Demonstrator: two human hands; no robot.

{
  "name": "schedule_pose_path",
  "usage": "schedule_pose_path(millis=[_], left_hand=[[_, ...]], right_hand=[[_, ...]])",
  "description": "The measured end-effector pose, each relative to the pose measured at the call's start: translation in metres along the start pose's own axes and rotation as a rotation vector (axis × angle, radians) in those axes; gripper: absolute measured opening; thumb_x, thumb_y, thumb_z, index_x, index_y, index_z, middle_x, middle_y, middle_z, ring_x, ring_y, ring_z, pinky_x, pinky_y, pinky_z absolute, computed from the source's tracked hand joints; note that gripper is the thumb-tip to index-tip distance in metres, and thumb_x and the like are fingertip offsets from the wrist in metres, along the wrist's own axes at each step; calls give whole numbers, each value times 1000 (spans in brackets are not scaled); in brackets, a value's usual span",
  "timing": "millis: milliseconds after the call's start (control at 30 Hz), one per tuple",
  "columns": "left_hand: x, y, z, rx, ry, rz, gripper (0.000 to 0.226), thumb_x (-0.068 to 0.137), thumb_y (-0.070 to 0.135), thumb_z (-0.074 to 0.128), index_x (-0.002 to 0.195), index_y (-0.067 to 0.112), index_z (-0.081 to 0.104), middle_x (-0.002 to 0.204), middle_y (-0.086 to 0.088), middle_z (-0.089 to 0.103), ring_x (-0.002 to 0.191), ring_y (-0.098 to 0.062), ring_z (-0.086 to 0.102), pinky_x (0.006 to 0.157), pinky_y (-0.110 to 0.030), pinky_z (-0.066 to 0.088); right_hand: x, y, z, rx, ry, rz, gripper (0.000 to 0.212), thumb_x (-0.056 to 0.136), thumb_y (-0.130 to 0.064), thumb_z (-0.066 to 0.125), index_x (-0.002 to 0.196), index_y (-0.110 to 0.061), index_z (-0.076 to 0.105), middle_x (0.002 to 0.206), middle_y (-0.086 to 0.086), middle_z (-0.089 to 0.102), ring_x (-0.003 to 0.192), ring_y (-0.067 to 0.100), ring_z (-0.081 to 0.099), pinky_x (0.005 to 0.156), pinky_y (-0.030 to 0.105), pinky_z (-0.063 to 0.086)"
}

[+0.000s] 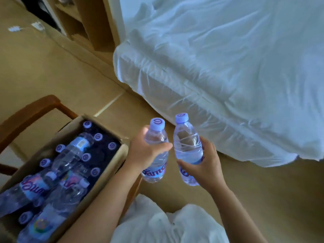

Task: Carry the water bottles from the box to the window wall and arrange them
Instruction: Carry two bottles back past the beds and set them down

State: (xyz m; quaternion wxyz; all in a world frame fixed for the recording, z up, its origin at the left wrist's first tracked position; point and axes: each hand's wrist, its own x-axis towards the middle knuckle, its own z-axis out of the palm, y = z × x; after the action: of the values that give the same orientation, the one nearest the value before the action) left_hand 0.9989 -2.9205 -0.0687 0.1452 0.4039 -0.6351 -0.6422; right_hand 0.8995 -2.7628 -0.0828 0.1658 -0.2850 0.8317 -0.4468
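My left hand grips a clear water bottle with a lilac cap, held upright just right of the box. My right hand grips a second upright water bottle beside the first. The two bottles are close together but apart. A cardboard box at the lower left holds several more bottles, some standing with caps up, some lying on top. The window wall is out of view.
The box rests on a wooden chair. A bed with a rumpled white cover fills the right and top. Tan floor tiles lie between them. A wooden cabinet stands at the top left. White fabric lies below my arms.
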Motion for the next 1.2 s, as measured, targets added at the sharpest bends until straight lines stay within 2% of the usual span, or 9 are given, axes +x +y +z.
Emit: schedule_pose_path(millis=[133,267,500,600,700,800,900,1133,1200], left_hand=[[-12,19,94,55,-204,91,32,46,33,78,71,25,58,59,18,63,53,4,58,51,-7,42],[-37,30,197,89,-459,124,29,42,38,77,63,26,61,57,15,62,53,0,57,51,-10,42],[-104,32,372,179,-839,174,40,39,37,79,75,25,65,69,12,71,66,-5,68,63,-20,53],[-140,28,435,221,-1020,228,31,48,25,79,75,23,63,65,16,70,59,3,65,54,-9,46],[-170,20,495,292,-1180,255,35,48,26,79,78,19,62,64,13,69,59,0,64,56,-12,49],[-197,12,552,365,-1332,306,36,49,29,80,79,18,62,66,9,69,61,-4,65,58,-16,51],[-220,6,608,436,-1481,360,34,61,21,85,85,14,62,73,3,70,66,-9,67,59,-18,53],[-261,9,745,504,-1663,346,32,62,14,85,84,13,61,70,4,69,61,-5,65,56,-15,51],[-273,12,784,525,-1710,330,31,61,15,86,80,17,62,66,9,69,59,-2,65,54,-13,49]], right_hand=[[-36,38,-77,36,179,107,64,48,-47,74,99,-67,40,103,-39,48,97,0,55,73,13,41],[-82,85,-158,56,329,279,62,49,-48,73,96,-63,37,94,-33,58,83,-10,58,63,5,43],[-182,155,-258,41,716,580,71,54,-35,81,101,-43,29,89,-21,57,83,9,60,70,25,46],[-226,177,-283,52,913,675,72,55,-28,83,104,-38,31,92,-23,54,80,1,57,64,10,41],[-261,191,-304,76,1087,738,75,55,-23,84,111,-37,34,97,-24,53,84,-11,55,65,4,41],[-286,209,-326,68,1235,767,76,57,-10,82,117,-30,42,103,-17,55,91,-7,56,74,1,39],[-304,230,-354,51,1344,837,68,57,-1,81,111,-24,46,101,-5,56,87,3,57,74,3,39],[-313,281,-439,80,1490,1009,67,57,-9,82,109,-28,45,96,-16,56,84,8,60,71,13,42],[-314,296,-466,93,1527,1050,69,57,-11,83,110,-30,44,98,-15,57,85,9,59,70,9,41]])
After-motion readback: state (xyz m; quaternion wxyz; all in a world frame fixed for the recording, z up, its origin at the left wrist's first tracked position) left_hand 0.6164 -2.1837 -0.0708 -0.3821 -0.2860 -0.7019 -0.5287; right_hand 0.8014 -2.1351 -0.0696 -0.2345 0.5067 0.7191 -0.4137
